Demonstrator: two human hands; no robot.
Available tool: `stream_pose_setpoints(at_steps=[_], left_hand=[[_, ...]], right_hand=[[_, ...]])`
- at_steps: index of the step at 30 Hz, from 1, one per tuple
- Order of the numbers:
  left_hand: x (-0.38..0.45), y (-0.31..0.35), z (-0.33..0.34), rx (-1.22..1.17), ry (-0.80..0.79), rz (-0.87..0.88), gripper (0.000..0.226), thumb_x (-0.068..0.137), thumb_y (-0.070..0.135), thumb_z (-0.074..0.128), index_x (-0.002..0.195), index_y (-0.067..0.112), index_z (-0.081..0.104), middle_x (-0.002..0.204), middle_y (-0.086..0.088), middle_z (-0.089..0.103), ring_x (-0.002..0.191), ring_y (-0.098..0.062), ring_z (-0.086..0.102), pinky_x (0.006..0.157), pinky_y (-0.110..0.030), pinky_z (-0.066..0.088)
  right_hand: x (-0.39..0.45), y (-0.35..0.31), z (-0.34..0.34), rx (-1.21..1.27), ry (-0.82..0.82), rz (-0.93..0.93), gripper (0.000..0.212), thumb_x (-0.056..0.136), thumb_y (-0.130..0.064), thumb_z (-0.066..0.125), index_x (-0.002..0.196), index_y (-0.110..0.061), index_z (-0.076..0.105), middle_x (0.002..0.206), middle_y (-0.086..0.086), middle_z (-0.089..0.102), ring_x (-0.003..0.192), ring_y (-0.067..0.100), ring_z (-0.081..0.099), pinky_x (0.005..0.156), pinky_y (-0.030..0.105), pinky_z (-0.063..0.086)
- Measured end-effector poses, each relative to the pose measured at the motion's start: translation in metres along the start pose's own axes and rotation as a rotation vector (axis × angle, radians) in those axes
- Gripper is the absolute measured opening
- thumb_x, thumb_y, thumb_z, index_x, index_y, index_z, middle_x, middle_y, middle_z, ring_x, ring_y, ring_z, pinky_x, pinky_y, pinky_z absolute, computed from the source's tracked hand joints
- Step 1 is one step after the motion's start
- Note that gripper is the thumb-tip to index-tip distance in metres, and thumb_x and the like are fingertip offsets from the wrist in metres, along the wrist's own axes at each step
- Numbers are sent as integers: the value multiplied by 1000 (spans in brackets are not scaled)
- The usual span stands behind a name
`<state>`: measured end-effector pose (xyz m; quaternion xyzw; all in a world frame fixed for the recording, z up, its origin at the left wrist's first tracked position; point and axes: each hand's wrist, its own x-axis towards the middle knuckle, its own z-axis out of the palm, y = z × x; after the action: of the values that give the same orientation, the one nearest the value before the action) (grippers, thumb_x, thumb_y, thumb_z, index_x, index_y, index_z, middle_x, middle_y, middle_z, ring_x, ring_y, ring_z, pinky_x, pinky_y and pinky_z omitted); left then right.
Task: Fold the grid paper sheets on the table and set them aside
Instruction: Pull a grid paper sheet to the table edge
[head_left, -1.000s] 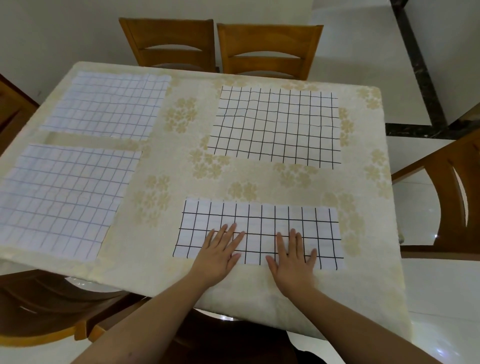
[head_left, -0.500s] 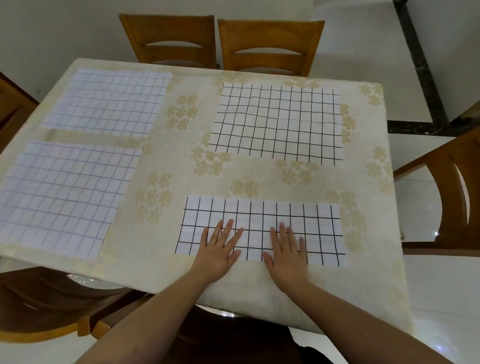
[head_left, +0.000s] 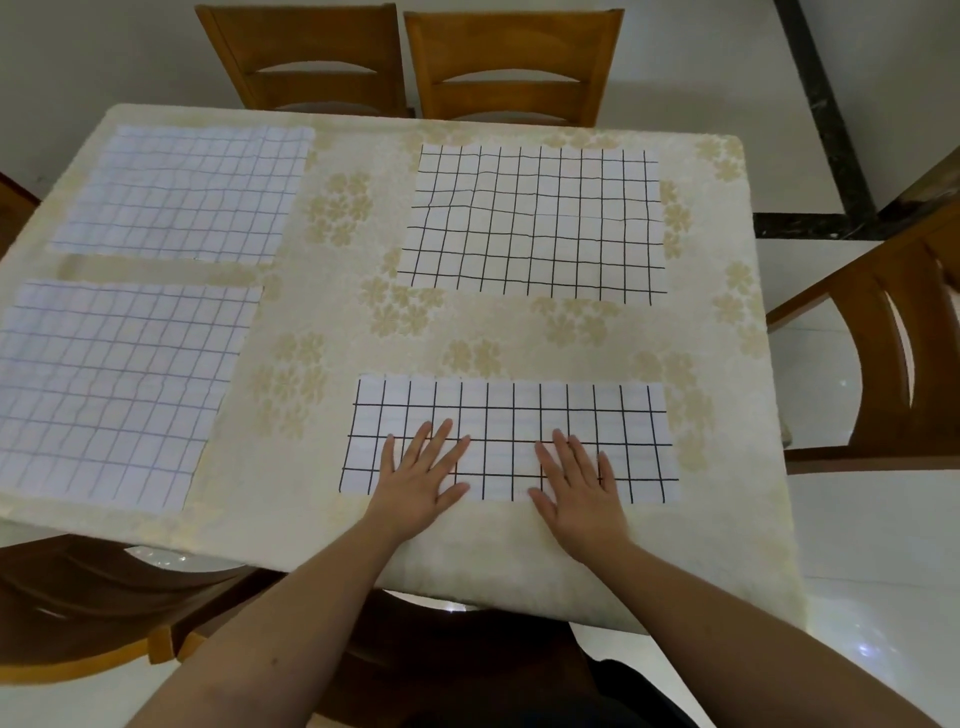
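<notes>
A pale floral cloth covers the table (head_left: 322, 332), with wooden chairs ranged around it and glossy white floor beyond. Four grid sheets lie on it: two faint-lined ones at your left, one far (head_left: 182, 195) and one near (head_left: 114, 389), a bold-lined full sheet (head_left: 535, 223) at the far right, and directly before you the folded sheet (head_left: 509, 415), already halved into a long strip near the table's front edge. Your left hand (head_left: 421, 478) and right hand (head_left: 576, 483) both lie flat on its near part, fingers spread, palms down, pinching nothing; neither grip closes on anything.

Judging by its look, this paper is light, thin and limp, and it probably slides easily over the smooth cloth, so keep one palm pressing it while the other works. For a second fold, take a short end by its corners, where the doubled layers can be lifted together, and crease gently; sharp tugging could tear or skew it. Three sheets remain unfolded.
</notes>
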<state>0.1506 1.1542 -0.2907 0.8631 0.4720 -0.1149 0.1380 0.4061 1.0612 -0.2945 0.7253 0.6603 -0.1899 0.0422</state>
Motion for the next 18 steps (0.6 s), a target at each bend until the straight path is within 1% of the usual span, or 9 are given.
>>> stream_pose_setpoints(at_steps=[3, 7, 10, 13, 15, 18], left_hand=[[-2, -6, -3, -22, -15, -25, 67, 89, 75, 2, 148, 48, -14, 158, 15, -22, 146, -14, -21, 112, -56, -15], [-10, -20, -5, -55, -19, -109, 69, 85, 77, 2, 146, 50, -17, 156, 16, -26, 145, -13, -24, 113, -53, -15], [-17, -32, -4, -74, -8, -171, 71, 84, 79, -2, 147, 49, -15, 157, 17, -25, 146, -11, -21, 117, -47, -12], [-24, -40, -3, -102, 7, -244, 78, 80, 82, -4, 148, 46, -14, 157, 15, -24, 146, -11, -22, 118, -42, -9], [-25, -42, -2, -115, -8, -291, 82, 76, 85, -7, 146, 45, -19, 156, 13, -29, 144, -11, -26, 118, -42, -9], [-23, -42, -6, -127, -50, -303, 86, 69, 87, -13, 143, 45, -25, 154, 11, -34, 141, -11, -31, 118, -43, -11]], right_hand=[[-5, 10, -4, -10, -23, 40, 63, 97, -61, 8, 151, -37, -15, 157, -9, -28, 143, 10, -29, 116, 44, -16], [-14, 21, -7, 13, -1, 112, 62, 96, -61, 4, 150, -38, -16, 158, -7, -26, 144, 12, -25, 116, 44, -16], [-22, 31, -7, 27, -18, 161, 63, 93, -61, -1, 148, -37, -22, 156, -7, -31, 143, 12, -29, 116, 41, -17], [-31, 41, -6, 58, 7, 225, 66, 90, -64, -7, 149, -36, -21, 157, -5, -30, 143, 14, -29, 118, 39, -14], [-37, 45, -5, 56, 4, 249, 69, 87, -65, -10, 149, -36, -22, 156, -4, -31, 143, 14, -29, 119, 39, -13], [-38, 47, -5, 51, -4, 263, 73, 83, -66, -14, 147, -34, -25, 154, -3, -35, 142, 16, -31, 118, 40, -14]])
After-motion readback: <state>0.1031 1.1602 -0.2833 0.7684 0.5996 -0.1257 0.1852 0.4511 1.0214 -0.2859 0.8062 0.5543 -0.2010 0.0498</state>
